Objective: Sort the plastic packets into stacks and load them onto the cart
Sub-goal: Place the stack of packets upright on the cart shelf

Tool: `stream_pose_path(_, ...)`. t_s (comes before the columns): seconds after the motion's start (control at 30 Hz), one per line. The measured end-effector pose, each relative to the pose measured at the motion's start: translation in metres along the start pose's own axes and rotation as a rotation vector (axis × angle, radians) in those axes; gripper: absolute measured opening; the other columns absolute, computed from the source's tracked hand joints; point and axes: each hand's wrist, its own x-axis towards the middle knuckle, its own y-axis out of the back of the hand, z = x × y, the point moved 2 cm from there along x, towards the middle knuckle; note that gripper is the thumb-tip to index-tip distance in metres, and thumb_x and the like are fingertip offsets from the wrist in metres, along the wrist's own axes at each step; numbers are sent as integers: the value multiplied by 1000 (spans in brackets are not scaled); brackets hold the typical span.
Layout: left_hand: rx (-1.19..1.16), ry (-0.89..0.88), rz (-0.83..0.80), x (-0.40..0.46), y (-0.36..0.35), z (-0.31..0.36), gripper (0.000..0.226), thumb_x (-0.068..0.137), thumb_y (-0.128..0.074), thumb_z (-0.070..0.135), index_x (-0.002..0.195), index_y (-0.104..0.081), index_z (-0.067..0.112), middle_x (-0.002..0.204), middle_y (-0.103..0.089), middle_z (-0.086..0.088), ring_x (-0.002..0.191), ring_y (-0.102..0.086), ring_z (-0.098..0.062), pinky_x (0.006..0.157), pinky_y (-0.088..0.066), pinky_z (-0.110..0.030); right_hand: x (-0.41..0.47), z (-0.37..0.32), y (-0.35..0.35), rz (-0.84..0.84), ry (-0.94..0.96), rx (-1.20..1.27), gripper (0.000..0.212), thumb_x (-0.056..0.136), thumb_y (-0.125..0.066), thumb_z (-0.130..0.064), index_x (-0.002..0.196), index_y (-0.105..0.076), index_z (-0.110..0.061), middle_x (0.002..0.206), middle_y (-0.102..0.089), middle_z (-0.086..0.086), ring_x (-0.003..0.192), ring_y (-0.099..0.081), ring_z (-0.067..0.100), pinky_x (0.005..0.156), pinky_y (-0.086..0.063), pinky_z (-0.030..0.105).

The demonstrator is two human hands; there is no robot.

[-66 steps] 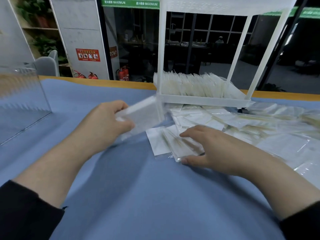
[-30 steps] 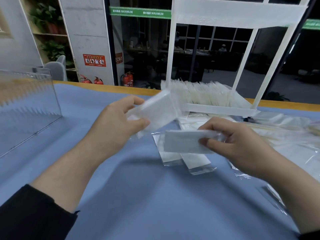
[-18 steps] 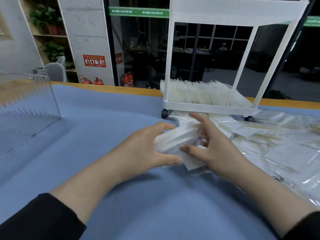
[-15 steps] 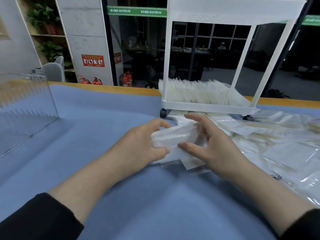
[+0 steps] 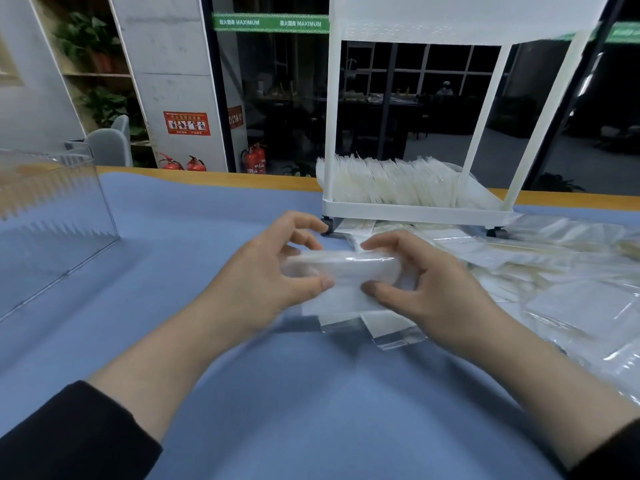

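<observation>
A blue cloth (image 5: 263, 410) covered a table with a wooden edge (image 5: 221, 176). A clear plastic box (image 5: 48, 216) stood at the left. Behind, three red fire extinguishers (image 5: 254, 161) sat on the floor near a concrete pillar (image 5: 166, 74) bearing a red sign (image 5: 187, 123). Potted plants (image 5: 100, 105) filled shelves beside a grey chair (image 5: 110, 145). A green banner (image 5: 270, 23) ran above dark glass.

Two hands (image 5: 263, 271), one cart (image 5: 415, 213), three fire extinguishers (image 5: 254, 159).
</observation>
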Motion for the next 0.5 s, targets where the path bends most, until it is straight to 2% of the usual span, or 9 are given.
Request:
stream_pose_path(0.07, -76, -23, 11, -1, 1, 1, 40, 80, -84, 29, 106, -60, 47, 105, -65, 12, 95, -63, -7, 82, -49, -14, -3, -1, 6, -18, -1, 19, 42, 81, -80, -29, 111, -58, -49, 108, -62, -23, 96, -59, 2, 80, -44, 12)
stream_pose_path(0.13, -12, -9, -55, -4, -7, 0, 28, 84, -77, 39, 105, -61, 47, 107, -65, 18, 102, -61, -1, 85, -46, -12, -6, -1, 0, -111, -33, -16, 49, 80, -80, -26, 114, -56, -52, 109, -61, -24, 98, -60, -1, 80, -46, 12)
stream_pose_path(0.23, 68, -19, -78, -6, -18, 0, 7, 99, -63, 34, 103, -66, 38, 107, -65, 22, 107, -57, 6, 86, -40, -10, -7, -3, -11, -180, -71, -12, 54, 82, -76, -22, 121, -52, -49, 107, -62, -20, 89, -62, 0, 75, -50, 14)
stream_pose_path(0.33, 130, -42, -104, -5, -17, 1, 13, 99, -61, 32, 108, -63, 41, 110, -62, 24, 109, -54, 8, 85, -37, -6, -7, -7, -10, -206, -83, 8, 49, 84, -71, -20, 118, -53, -50, 96, -64, -18, 78, -65, 3, 66, -50, 15)
stream_pose_path(0.4, 156, -29, -146, -4, -11, -2, 34, 91, -73, 29, 114, -57, 49, 114, -59, 25, 110, -55, 6, 84, -40, -6, -7, -5, -9, -198, -83, 6, 43, 86, -70, -20, 113, -56, -49, 99, -64, -20, 80, -65, 6, 67, -54, 24)
stream_pose_path(0.5, 252, 47, -213, -4, 1, -6, 58, 81, -82, 31, 118, -48, 61, 113, -57, 24, 100, -58, 3, 82, -45, -12, -6, -6, -9, -140, -38, -15, 34, 86, -70, -18, 107, -60, -43, 103, -63, -24, 92, -58, 3, 72, -43, 15)
